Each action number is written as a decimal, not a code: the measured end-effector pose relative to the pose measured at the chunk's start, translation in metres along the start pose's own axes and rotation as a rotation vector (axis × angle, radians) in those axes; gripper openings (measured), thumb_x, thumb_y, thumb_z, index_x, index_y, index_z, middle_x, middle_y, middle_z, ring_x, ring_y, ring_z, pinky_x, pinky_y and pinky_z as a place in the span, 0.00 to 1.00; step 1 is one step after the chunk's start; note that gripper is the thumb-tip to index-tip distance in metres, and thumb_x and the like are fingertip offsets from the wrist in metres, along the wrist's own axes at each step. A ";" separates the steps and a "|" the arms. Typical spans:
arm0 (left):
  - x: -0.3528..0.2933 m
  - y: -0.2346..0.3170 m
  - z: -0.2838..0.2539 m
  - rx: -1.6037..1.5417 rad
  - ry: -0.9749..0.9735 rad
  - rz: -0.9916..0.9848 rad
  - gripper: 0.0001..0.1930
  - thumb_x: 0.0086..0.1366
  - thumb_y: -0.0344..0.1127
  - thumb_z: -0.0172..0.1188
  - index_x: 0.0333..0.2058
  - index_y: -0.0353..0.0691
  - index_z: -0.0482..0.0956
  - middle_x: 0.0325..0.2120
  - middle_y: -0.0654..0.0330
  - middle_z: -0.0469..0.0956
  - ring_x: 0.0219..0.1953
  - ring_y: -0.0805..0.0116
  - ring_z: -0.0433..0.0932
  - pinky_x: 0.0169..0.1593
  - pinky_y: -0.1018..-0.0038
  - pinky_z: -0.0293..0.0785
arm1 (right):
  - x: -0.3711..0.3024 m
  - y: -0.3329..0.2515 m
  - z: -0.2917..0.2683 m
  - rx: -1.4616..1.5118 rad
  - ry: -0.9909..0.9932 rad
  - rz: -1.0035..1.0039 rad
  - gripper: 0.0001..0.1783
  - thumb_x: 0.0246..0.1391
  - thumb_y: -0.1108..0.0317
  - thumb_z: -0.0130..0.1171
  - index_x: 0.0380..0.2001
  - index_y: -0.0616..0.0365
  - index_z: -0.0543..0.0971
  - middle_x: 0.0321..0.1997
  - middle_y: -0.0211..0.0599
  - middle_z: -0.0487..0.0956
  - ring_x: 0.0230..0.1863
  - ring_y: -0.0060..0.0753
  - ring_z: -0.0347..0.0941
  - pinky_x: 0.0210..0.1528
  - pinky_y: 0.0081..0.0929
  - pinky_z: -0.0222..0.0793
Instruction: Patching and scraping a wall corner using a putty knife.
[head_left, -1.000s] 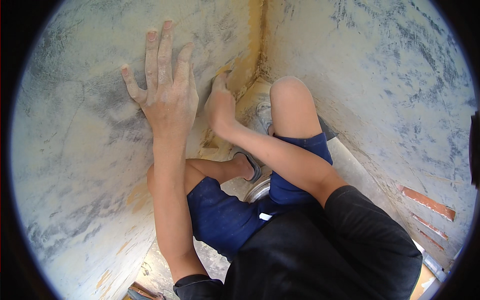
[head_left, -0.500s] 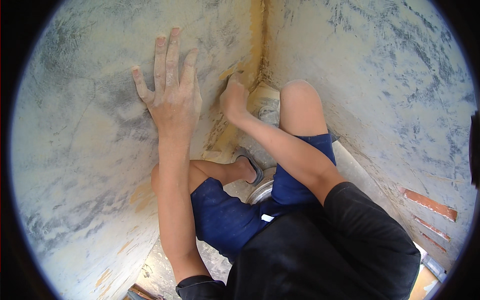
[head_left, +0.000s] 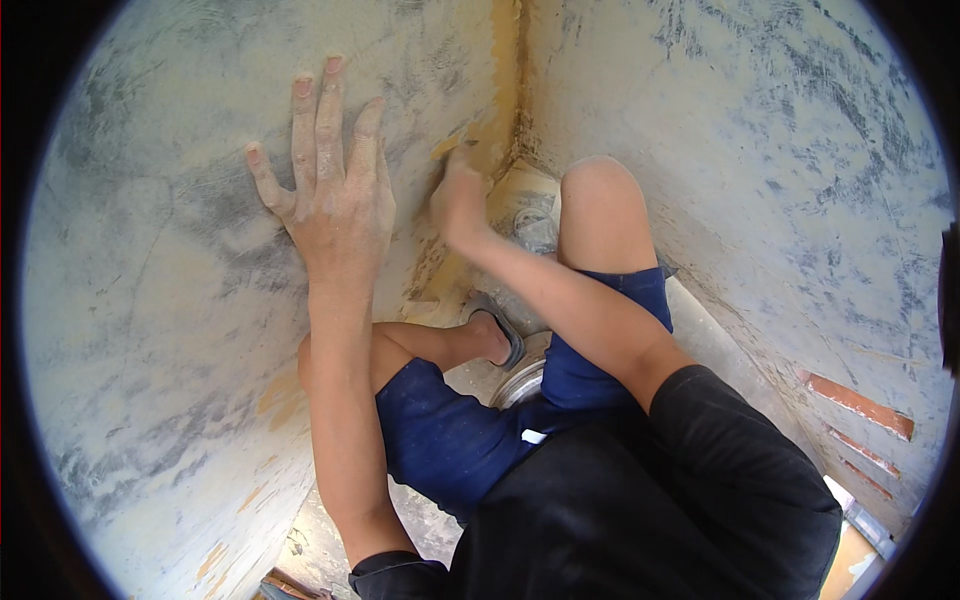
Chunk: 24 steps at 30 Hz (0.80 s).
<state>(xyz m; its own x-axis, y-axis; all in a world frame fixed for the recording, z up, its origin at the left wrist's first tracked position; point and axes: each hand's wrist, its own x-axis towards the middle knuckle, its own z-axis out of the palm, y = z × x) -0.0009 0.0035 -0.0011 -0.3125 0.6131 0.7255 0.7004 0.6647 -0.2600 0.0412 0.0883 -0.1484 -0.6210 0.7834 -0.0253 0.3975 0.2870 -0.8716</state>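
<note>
My left hand (head_left: 340, 215), dusted with pale powder, lies against the left wall (head_left: 200, 330) with its fingers spread. That wall is whitish with grey smears. Close to the corner, my right hand (head_left: 460, 205) is curled against the same wall beside a yellow-brown strip (head_left: 507, 90). Motion blurs it a little. A small dark edge (head_left: 470, 143) shows at its fingertips, but the hand hides the rest, so I cannot tell what it is.
The right wall (head_left: 760, 150) has reddish bare strips (head_left: 860, 405) low down. A shiny round metal rim (head_left: 524, 383) shows between my legs, and a clear plastic item (head_left: 535, 230) lies near the corner. My foot wears a grey slipper (head_left: 500, 325). A metal object (head_left: 868, 530) sits lower right.
Both hands appear slightly farther left. My right hand has shifted a little along the wall, away from the corner, still curled. My left hand stays spread on the wall.
</note>
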 end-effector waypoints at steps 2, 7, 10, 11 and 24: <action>0.002 0.003 0.000 0.030 -0.075 0.035 0.14 0.62 0.43 0.69 0.48 0.68 0.85 0.71 0.77 0.65 0.75 0.73 0.57 0.79 0.54 0.22 | 0.029 0.020 -0.003 0.055 -0.019 0.168 0.20 0.57 0.80 0.47 0.51 0.75 0.77 0.45 0.74 0.79 0.49 0.72 0.77 0.54 0.53 0.72; 0.001 0.001 0.003 -0.007 -0.041 0.035 0.11 0.62 0.39 0.67 0.42 0.67 0.85 0.70 0.78 0.66 0.74 0.75 0.57 0.79 0.54 0.24 | 0.028 0.025 -0.001 0.086 0.055 0.197 0.17 0.58 0.81 0.45 0.49 0.76 0.76 0.44 0.70 0.81 0.50 0.71 0.77 0.53 0.52 0.73; -0.001 0.000 0.005 -0.045 -0.002 0.021 0.10 0.62 0.36 0.64 0.38 0.65 0.86 0.70 0.78 0.67 0.74 0.77 0.58 0.79 0.53 0.25 | 0.014 0.005 -0.002 0.102 0.014 0.208 0.18 0.58 0.84 0.43 0.51 0.79 0.73 0.46 0.69 0.81 0.52 0.69 0.77 0.56 0.52 0.72; 0.000 0.001 0.006 -0.035 -0.003 0.023 0.10 0.62 0.36 0.64 0.38 0.65 0.86 0.70 0.78 0.67 0.74 0.76 0.58 0.79 0.53 0.25 | 0.007 -0.002 -0.002 0.073 -0.004 0.159 0.20 0.58 0.85 0.43 0.53 0.80 0.72 0.46 0.68 0.81 0.53 0.69 0.77 0.57 0.52 0.72; 0.006 -0.001 -0.006 -0.138 0.089 0.010 0.13 0.61 0.33 0.68 0.41 0.64 0.85 0.64 0.74 0.75 0.70 0.73 0.66 0.79 0.60 0.36 | -0.022 -0.034 -0.017 0.107 -0.190 0.071 0.27 0.71 0.75 0.32 0.68 0.82 0.56 0.70 0.72 0.64 0.70 0.67 0.63 0.72 0.44 0.59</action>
<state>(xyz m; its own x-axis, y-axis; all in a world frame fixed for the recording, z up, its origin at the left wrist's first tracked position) 0.0002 0.0038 0.0069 -0.2513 0.5748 0.7787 0.7864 0.5903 -0.1819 0.0529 0.0710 -0.1097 -0.7137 0.6790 -0.1717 0.3777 0.1667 -0.9108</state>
